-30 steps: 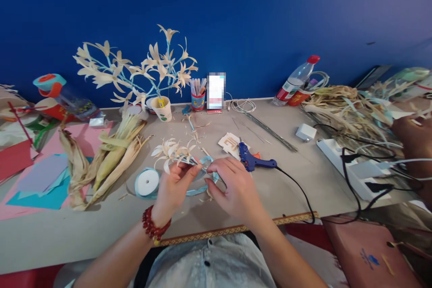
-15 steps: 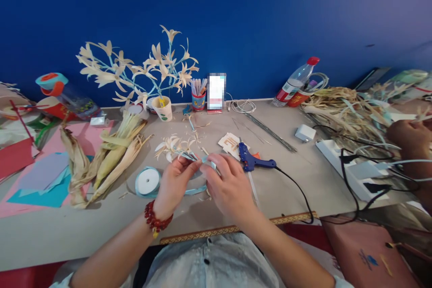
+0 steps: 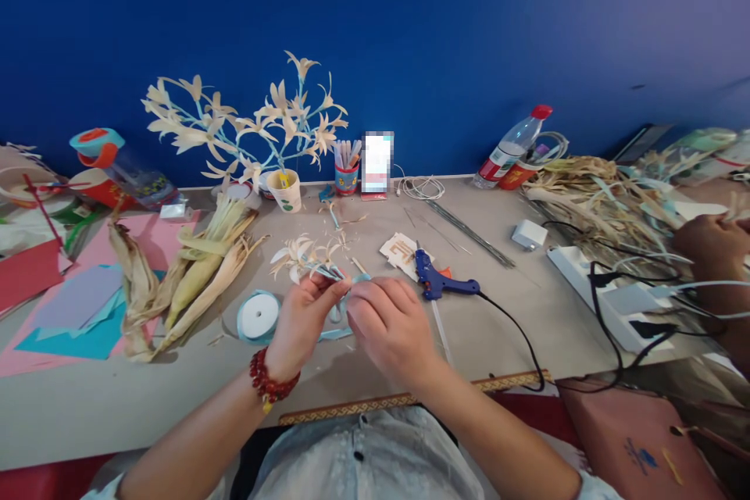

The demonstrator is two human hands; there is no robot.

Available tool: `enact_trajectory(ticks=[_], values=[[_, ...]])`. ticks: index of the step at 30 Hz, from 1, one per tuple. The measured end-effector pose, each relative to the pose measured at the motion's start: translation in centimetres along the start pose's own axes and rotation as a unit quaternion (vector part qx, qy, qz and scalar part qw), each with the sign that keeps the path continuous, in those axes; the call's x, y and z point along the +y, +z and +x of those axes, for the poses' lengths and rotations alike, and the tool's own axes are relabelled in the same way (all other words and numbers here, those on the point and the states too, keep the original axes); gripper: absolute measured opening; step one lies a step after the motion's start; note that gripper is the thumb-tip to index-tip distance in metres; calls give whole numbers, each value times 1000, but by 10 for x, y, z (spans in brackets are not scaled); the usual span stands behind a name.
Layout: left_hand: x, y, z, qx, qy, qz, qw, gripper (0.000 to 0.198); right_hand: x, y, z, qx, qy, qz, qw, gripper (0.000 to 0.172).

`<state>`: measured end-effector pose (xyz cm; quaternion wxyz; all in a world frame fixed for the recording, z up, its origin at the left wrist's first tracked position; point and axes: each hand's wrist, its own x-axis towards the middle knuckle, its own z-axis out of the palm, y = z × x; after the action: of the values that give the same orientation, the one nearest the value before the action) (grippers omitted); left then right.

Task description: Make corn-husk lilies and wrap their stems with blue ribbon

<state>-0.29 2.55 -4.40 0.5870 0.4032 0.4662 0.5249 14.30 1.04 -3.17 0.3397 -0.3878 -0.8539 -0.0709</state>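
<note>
My left hand (image 3: 303, 322), wearing a red bead bracelet, pinches the stems of a small bunch of husk flowers (image 3: 300, 256), whose pale petals point away to the left. Close against its fingertips is my right hand (image 3: 391, 328), its fingers closed around light-blue floral tape (image 3: 358, 278) where it meets the stems. Exactly how the tape lies there is partly hidden by the fingers. A blue-edged tape roll (image 3: 258, 314) lies flat just left of my left hand, and a strip of tape (image 3: 337, 333) trails on the table beneath the hands.
A blue glue gun (image 3: 437, 280) rests right of my hands, its cord running to a power strip (image 3: 609, 297). Corn husks (image 3: 191, 281) lie left. Behind stand a paper cup (image 3: 285, 192) of husk flowers and a phone (image 3: 378, 164). Another person's hand (image 3: 706, 242) is far right.
My right hand's fingers have curled in more tightly at the tape, and the hand has turned slightly. My left hand keeps its hold on the flowers; the view has shifted a little.
</note>
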Motion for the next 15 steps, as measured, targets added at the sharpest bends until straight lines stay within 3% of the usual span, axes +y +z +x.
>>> enact_trajectory(ticks=[5,15], values=[[2,-1,-2,15,22,67,997,20,1,-7,-5,32,9,54,998,16],[10,-4,-9,31,107,195,974,16,5,-19,-13,26,48,190,980,18]])
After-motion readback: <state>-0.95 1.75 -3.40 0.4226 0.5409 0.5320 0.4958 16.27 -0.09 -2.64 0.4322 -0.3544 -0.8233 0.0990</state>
